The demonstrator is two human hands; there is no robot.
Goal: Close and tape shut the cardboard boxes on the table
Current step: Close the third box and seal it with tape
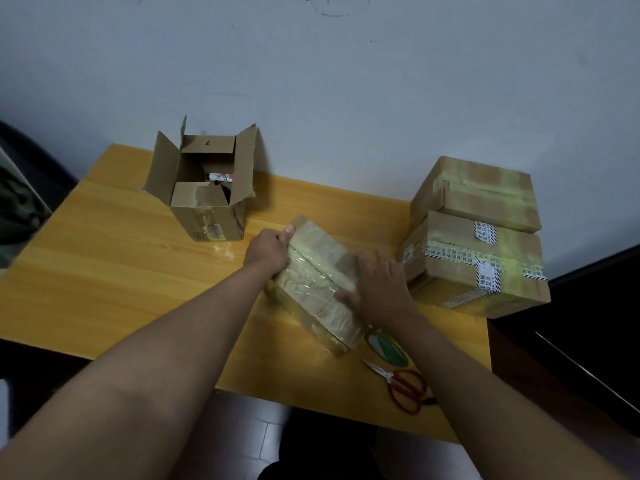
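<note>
Tabletop (pixel 121 271); two taped boxes (pixel 478 244) stacked at right edge; open box (pixel 207 188) near far-left corner; closed box (pixel 318 282) mid-table, left hand (pixel 268 251) gripping its far end, right hand (pixel 379 285) flat on top; tape roll (pixel 386 346) and scissors (pixel 403 384) near front-right corner.

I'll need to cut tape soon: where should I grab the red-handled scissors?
Take the scissors by the red loops, which point toward the table's near edge, coming from above on your right side. The blades point away toward the tape roll.
</note>
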